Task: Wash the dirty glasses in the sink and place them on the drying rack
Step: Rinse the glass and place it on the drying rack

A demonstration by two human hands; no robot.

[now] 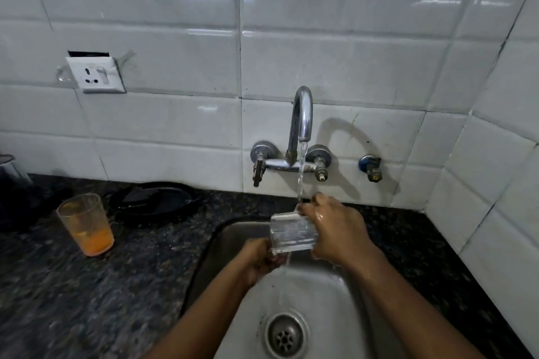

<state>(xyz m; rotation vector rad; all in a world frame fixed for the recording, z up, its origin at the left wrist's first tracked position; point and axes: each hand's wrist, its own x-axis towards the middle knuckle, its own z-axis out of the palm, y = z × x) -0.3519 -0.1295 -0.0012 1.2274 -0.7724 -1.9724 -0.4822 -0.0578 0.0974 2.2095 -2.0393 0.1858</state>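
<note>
Glass rinsing under the running tap

Water from the tap falls onto the clear glass, which is held over the sink, tilted toward its side. The right hand wraps round the glass from the right, its fingers curled over the upper edge; the left hand holds the lower end, fingers closed on it. Both grips are clamped on the glass, and water runs off its lower end into the basin.

To do this step well, I would turn the glass slowly so the stream reaches inside and all round the wall, and hold it firmly, since wet glass is likely slippery. Staying low over the basin should limit splashing.

On the counter to the left stands a second glass with orange residue at the bottom, not yet washed. Behind it lies a dark pan. No drying rack is in view, so where the rinsed glass goes cannot be told.
</note>
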